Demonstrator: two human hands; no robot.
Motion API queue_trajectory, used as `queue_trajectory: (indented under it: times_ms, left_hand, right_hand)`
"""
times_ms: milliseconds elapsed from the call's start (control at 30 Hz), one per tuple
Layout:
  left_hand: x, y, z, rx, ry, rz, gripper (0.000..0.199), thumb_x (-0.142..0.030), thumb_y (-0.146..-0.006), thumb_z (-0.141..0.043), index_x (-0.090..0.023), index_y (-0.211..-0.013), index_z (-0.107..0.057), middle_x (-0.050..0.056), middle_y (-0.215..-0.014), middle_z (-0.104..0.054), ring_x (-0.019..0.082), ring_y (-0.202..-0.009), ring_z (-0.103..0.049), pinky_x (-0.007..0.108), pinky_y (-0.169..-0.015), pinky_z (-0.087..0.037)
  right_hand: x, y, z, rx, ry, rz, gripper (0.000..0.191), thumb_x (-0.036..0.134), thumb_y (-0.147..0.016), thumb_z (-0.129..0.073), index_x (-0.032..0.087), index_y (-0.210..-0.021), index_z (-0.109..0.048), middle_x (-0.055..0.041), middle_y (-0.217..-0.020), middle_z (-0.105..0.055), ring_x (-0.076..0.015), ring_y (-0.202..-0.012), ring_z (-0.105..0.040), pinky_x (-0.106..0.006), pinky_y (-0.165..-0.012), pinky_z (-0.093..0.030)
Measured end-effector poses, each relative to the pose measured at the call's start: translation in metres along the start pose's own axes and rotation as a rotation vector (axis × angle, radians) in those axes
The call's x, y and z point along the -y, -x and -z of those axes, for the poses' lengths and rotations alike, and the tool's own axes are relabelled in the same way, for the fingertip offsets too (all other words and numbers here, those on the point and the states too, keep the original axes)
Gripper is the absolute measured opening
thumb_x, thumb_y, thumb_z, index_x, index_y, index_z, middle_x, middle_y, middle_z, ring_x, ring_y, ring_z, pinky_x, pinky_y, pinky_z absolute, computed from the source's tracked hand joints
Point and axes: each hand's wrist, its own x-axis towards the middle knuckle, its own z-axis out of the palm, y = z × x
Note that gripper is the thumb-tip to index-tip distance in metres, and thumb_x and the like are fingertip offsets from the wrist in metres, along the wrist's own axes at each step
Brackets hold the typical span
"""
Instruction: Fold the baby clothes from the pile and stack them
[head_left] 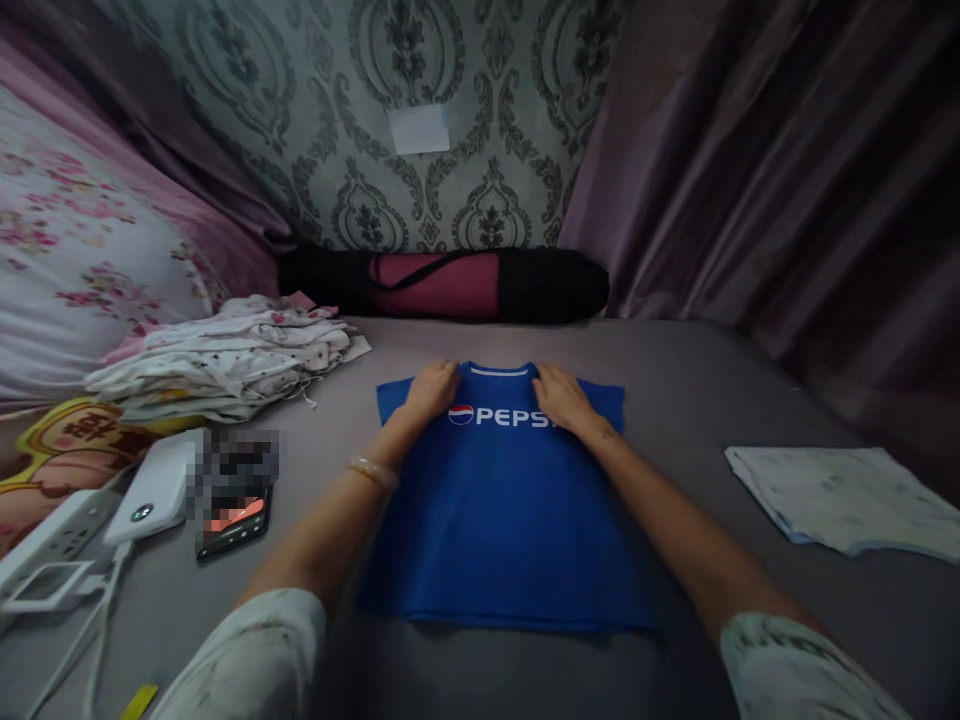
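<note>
A: Background: patterned wall (330, 100). Against it, a black-and-maroon bag (442, 285) lies lengthwise on the grey sheet (675, 410). Where is the workpiece?

B: The blue T-shirt (517, 530) lies flat at the centre of the sheet, collar toward the wall, hem toward the wearer. The right hand partly covers the end of its white lettering.

A: Specify the grip on each side.

B: Left hand (435, 388): fingers curled, on the shoulder beside the collar. Right hand (561, 395): likewise, on the opposite shoulder. Both grips appear nearly closed; whether fabric is pinched cannot be determined, as the fingertips are hidden.

A: List adjacent items.

B: Left side: clothes pile (232, 360); nearer the wearer, white power bank (154, 490) and power strip (64, 530). Right side: pale folded cloth (847, 495), well apart from the T-shirt.
</note>
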Motion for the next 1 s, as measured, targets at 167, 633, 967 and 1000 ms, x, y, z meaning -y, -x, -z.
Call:
queue_trajectory:
  times_ms: [167,633,967,1000]
  left_hand:
    - [-0.011,-0.017,-0.038,0.065,0.051,0.094,0.064,-0.047,-0.097,-0.024,-0.004,-0.145,-0.032,0.021,-0.152,-0.032,0.031,-0.143,-0.025,0.047,-0.115,-0.019]
    - [-0.052,0.084,-0.013,0.232,0.044,-0.224,0.075,-0.056,-0.094,-0.032,-0.008,-0.151,-0.021,0.021,-0.157,-0.017,0.032,-0.147,-0.01,0.048,-0.117,-0.012]
    - [-0.08,0.23,0.02,0.25,0.206,-0.3,0.059,-0.054,-0.095,-0.034,-0.029,-0.149,-0.031,0.007,-0.157,-0.027,0.024,-0.145,-0.021,0.048,-0.119,-0.015]
    - [-0.079,0.238,0.027,0.269,0.251,-0.273,0.059,-0.054,-0.094,-0.037,-0.03,-0.148,-0.033,0.006,-0.156,-0.029,0.024,-0.145,-0.023,0.047,-0.119,-0.016]
  right_hand:
    - [0.012,-0.023,-0.031,0.087,0.056,-0.074,0.062,0.042,-0.098,-0.021,0.006,-0.148,-0.027,-0.0154,-0.156,-0.026,-0.0267,-0.145,-0.016,-0.044,-0.117,-0.011]
    - [0.026,0.075,-0.014,0.21,0.005,0.231,0.063,0.049,-0.097,-0.028,0.016,-0.152,-0.024,-0.0114,-0.159,-0.015,-0.0266,-0.147,-0.008,-0.048,-0.118,-0.008]
    - [0.039,0.235,0.028,0.266,-0.136,0.467,0.059,0.046,-0.096,-0.04,0.029,-0.151,-0.027,-0.0031,-0.158,-0.021,-0.0243,-0.145,-0.016,-0.048,-0.119,-0.014]
    - [0.04,0.248,0.033,0.266,-0.155,0.461,0.059,0.045,-0.096,-0.041,0.03,-0.151,-0.027,-0.0018,-0.158,-0.021,-0.024,-0.145,-0.017,-0.047,-0.12,-0.015]
